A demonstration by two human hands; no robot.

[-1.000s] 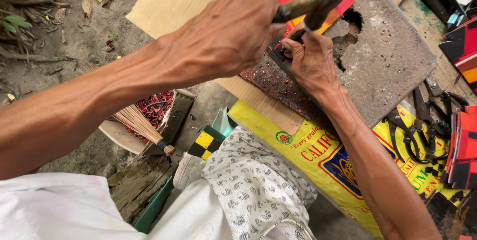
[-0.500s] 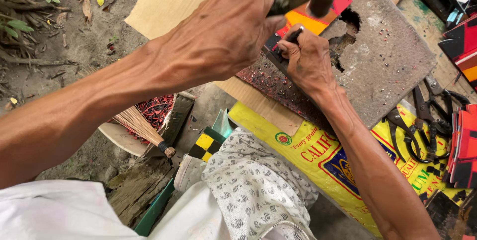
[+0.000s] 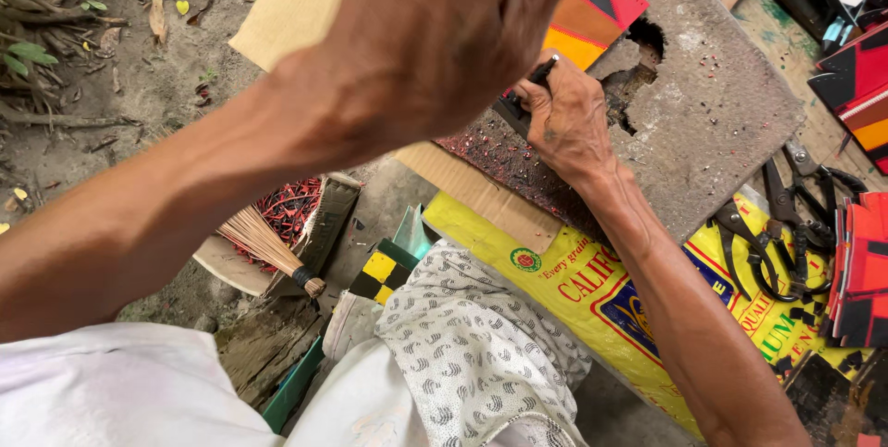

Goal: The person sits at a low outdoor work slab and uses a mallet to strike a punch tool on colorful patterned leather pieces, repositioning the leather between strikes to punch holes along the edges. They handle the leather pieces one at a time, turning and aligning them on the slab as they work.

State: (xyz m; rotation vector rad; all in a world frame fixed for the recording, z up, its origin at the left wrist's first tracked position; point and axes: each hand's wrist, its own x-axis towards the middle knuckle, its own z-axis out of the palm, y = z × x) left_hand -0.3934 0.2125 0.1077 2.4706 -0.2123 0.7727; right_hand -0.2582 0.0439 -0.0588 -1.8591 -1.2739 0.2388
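Grey slab (image 3: 731, 105) is my counter, with a ragged hole near its middle, lying over a yellow printed sack (image 3: 592, 285). Red-orange-black sheet (image 3: 601, 3) lies flat on the slab's far side. My left hand (image 3: 444, 22) is raised close to the camera, blurred; can't tell its grip or what's in it. My right hand (image 3: 564, 119) rests on the slab beside the hole, grip closed around a thin dark punch (image 3: 535, 77), its tip at the sheet's edge. Scissors (image 3: 786, 216) lie right, small broom (image 3: 273, 248) left.

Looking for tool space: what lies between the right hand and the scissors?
Head view: only grey board, speckled with red bits, from right hand to scissors.
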